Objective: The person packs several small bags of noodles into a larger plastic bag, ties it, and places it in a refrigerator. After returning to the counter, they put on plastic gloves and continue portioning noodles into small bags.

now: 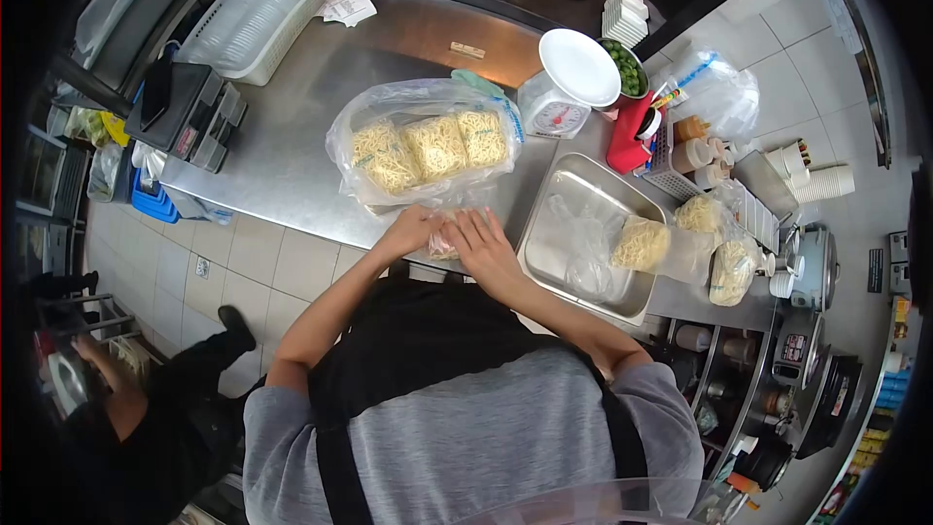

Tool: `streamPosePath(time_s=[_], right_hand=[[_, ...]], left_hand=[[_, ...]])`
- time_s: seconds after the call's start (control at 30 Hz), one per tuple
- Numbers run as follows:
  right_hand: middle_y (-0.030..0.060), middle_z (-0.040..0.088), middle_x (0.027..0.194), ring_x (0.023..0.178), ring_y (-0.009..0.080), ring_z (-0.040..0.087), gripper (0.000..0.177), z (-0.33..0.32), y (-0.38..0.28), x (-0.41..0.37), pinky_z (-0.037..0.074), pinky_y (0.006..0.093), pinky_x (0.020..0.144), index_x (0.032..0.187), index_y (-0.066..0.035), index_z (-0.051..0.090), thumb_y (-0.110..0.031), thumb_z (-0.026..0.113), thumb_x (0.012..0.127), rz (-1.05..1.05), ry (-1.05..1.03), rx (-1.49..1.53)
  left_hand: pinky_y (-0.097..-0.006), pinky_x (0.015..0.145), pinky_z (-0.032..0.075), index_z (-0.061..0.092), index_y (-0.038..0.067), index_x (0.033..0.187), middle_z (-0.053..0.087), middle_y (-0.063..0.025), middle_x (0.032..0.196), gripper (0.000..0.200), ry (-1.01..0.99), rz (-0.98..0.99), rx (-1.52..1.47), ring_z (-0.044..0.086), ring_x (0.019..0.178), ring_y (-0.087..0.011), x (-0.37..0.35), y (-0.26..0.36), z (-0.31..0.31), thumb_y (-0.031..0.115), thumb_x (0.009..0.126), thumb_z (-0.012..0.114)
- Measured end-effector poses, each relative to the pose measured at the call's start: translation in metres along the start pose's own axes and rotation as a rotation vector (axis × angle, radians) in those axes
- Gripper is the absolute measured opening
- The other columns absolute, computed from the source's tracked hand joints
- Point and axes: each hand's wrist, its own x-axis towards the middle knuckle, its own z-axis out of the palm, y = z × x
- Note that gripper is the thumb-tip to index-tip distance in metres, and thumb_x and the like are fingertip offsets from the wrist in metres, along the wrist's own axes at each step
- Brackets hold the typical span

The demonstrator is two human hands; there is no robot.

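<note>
My left hand [412, 230] is closed on the edge of a small clear plastic bag [442, 243] at the front edge of the steel counter. My right hand [483, 245] lies over the same bag, its fingers curled across the top. Something pale and pinkish shows inside; I cannot make out what it is. Just beyond both hands lies a large clear plastic bag [355, 109], its top spread wide, with three portions of noodles [434, 148] in a row.
To the right stand a steel tray [533, 233] with a bag of noodles [639, 244] and a white kitchen scale [556, 115]. More bagged noodles [733, 270] lie beyond the tray. A basket of plastic containers [255, 24] sits far left. Another person [165, 428] is at lower left.
</note>
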Motion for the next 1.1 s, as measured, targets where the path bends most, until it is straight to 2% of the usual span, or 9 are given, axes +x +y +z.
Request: streamPosePath(time_s=[0.13,0.23,0.27,0.43,0.53,0.63,0.77,0.97,1.1], right_hand=[[0.0174,0.049,0.119,0.11,0.0319,0.047,0.044,0.017,0.004,0.007,0.035,0.0448,0.097,0.113,-0.001,0.048,-0.008,0.059,0.071,0.01,-0.027,0.021],[0.0151,0.051,0.11,0.103,0.0291,0.049,0.044,0.031,0.008,0.01,0.039,0.0403,0.088,0.112,0.0,0.049,-0.014,0.059,0.071,-0.008,0.017,-0.078],[0.0151,0.053,0.109,0.101,0.0296,0.051,0.048,0.028,0.011,0.012,0.04,0.0401,0.087,0.112,-0.001,0.05,-0.015,0.063,0.068,-0.001,-0.026,0.014],[0.016,0.058,0.102,0.093,0.0339,0.057,0.065,0.002,0.035,0.016,0.046,0.0407,0.08,0.112,-0.006,0.052,-0.02,0.077,0.053,0.194,-0.115,0.508],[0.0176,0.06,0.098,0.09,0.0369,0.058,0.06,-0.039,0.041,0.021,0.048,0.0431,0.075,0.112,-0.007,0.051,-0.018,0.074,0.058,0.159,0.061,0.579],[0.0185,0.061,0.104,0.094,0.0368,0.059,0.065,-0.081,0.044,0.055,0.048,0.039,0.079,0.115,-0.002,0.051,-0.014,0.075,0.055,0.19,0.21,0.501],[0.0189,0.06,0.106,0.098,0.035,0.058,0.063,-0.05,0.055,0.119,0.047,0.0374,0.083,0.112,-0.004,0.05,-0.023,0.076,0.058,0.29,0.062,0.459],[0.0252,0.058,0.102,0.103,0.0351,0.055,0.087,0.054,0.083,0.163,0.042,0.0349,0.089,0.121,0.001,0.044,-0.044,0.079,0.055,0.499,0.009,0.983],[0.0291,0.046,0.12,0.113,0.0415,0.046,0.092,0.029,0.084,0.163,0.037,0.0394,0.095,0.129,0.001,0.035,-0.045,0.077,0.06,0.423,-0.141,0.607]], left_hand=[[-0.0281,0.062,0.049,0.059,-0.005,0.103,0.063,-0.0116,0.08,0.032,0.072,-0.127,-0.267,0.058,0.067,-0.0135,-0.016,-0.003,0.001,0.024,0.089,0.054],[-0.0297,0.07,0.051,0.055,-0.001,0.111,0.062,-0.0147,0.095,0.032,0.104,0.179,0.169,0.063,0.078,-0.0199,-0.047,0.039,-0.001,0.022,0.089,0.055],[-0.0366,0.082,0.049,0.058,0.001,0.109,0.059,-0.0173,0.109,0.028,0.111,0.265,0.295,0.06,0.097,-0.0289,-0.054,0.058,-0.002,0.017,0.086,0.059],[-0.0427,0.097,0.038,0.062,0.009,0.108,0.041,-0.0156,0.133,0.031,0.544,0.723,0.798,0.045,0.116,-0.0379,-0.049,0.133,-0.045,0.013,0.077,0.065],[-0.0428,0.094,0.04,0.063,0.011,0.106,0.036,-0.0151,0.138,0.031,0.809,0.447,1.213,0.046,0.115,-0.0379,-0.044,0.132,-0.079,0.013,0.075,0.065],[-0.0454,0.084,0.046,0.062,0.01,0.107,0.042,-0.0186,0.133,0.034,0.64,-0.002,1.188,0.053,0.105,-0.0374,-0.042,0.135,-0.097,0.006,0.073,0.06],[-0.0445,0.076,0.05,0.055,0.006,0.115,0.049,-0.0137,0.127,0.044,0.713,0.227,0.982,0.059,0.094,-0.0367,-0.021,0.125,-0.111,-0.002,0.072,0.052],[-0.0448,0.078,0.05,0.05,0.002,0.118,0.05,-0.0132,0.126,0.05,0.797,0.457,0.908,0.058,0.093,-0.0376,-0.019,0.13,-0.112,-0.006,0.069,0.046],[-0.0448,0.078,0.049,0.048,0.002,0.119,0.048,-0.0137,0.127,0.051,0.79,0.434,0.883,0.057,0.094,-0.0378,-0.022,0.122,-0.108,-0.007,0.068,0.046]])
